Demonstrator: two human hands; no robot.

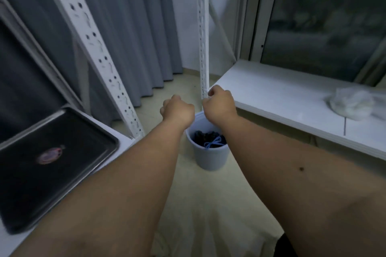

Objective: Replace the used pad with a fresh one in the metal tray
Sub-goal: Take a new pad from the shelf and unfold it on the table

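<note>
1. Dark rectangular metal tray [62,129] near left on white shelf, smooth, rimmed, no pad in it; small pinkish blob inside, unclear
2. Left hand [177,110] fisted over pale round plastic bin [211,156]; grip contents can't tell
3. Right hand [219,106] fisted likewise
4. Crumpled white soft sheet [355,104] far right, possibly fresh pad; likely light, floppy; pinch an edge

Floor [208,194]: pale, bare in front of me. A small bucket [211,156] stands on it at 12 o'clock, dark stuff and a blue cord inside. White shelf [271,98] at 2 o'clock carries a crumpled white bag [353,104]. At 9 o'clock a second white shelf [125,141] carries the metal tray [62,152], one pinkish spot on it.
</note>
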